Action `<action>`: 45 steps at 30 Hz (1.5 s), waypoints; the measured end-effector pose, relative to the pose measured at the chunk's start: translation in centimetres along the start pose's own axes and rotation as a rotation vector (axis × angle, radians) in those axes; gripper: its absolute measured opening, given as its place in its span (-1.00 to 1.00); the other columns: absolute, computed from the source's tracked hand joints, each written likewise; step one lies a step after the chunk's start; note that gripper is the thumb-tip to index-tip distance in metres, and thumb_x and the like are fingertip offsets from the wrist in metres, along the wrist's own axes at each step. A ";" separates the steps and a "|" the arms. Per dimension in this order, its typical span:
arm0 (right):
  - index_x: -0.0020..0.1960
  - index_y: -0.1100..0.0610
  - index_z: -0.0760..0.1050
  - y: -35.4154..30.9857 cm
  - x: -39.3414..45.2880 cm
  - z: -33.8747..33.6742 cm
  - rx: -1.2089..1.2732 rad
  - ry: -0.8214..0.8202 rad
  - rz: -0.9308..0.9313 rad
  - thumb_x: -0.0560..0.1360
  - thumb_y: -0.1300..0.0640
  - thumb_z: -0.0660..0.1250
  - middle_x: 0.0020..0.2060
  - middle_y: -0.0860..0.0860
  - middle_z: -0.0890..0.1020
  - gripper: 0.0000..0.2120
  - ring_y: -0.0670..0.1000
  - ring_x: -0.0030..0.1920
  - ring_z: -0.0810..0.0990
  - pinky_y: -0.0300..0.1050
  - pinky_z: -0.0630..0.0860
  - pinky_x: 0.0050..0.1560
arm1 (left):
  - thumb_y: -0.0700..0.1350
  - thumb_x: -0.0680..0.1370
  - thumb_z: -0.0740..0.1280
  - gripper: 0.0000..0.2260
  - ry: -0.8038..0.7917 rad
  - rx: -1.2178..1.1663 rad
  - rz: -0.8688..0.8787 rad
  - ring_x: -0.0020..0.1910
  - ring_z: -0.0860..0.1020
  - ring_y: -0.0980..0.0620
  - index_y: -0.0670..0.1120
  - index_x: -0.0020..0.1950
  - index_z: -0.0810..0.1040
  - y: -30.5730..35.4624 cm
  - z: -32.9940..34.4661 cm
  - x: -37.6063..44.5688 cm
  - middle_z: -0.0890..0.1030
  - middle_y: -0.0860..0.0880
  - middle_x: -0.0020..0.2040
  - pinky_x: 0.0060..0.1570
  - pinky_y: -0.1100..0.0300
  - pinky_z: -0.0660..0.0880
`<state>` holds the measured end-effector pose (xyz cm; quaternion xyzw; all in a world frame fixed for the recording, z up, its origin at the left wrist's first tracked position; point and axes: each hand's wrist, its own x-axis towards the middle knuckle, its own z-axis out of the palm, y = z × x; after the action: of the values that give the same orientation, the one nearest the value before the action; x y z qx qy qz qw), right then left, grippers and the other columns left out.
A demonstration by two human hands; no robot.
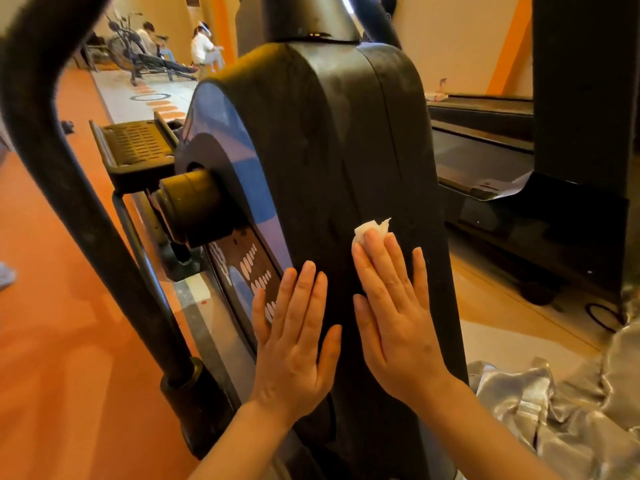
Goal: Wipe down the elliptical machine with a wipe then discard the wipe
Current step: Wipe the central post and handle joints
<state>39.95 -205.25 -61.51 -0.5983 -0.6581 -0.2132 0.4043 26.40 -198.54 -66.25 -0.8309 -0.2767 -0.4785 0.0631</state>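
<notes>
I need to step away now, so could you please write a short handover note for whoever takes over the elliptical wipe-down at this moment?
Left hand: open, fingers straight, flat on the black housing of the elliptical machine, holding nothing.
Right hand: open, fingers straight, pressing the white wipe against the housing; the crumpled wipe shows past the fingertips.
Done: wiping of the housing front is under way; how much has been covered cannot be told.
Left: finish the housing, the blue side panel, the pedal and the black handlebar, then discard the wipe. No bin in view.
</notes>
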 end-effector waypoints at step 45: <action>0.19 0.12 0.54 -5.4 27.6 -15.1 0.022 -0.352 0.073 0.43 0.35 0.45 0.15 0.13 0.51 -0.63 0.10 0.19 0.39 0.03 0.33 0.15 | 0.04 0.62 0.16 -0.52 -0.449 0.153 -0.304 0.49 0.32 -0.05 -0.16 0.49 0.37 1.6 -21.7 28.0 0.38 -0.09 0.49 0.47 0.06 0.14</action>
<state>40.16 -200.80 -29.91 -0.6454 -0.6988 -0.0831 0.2970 21.62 -196.70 -31.16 -0.8580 -0.4405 -0.2642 -0.0098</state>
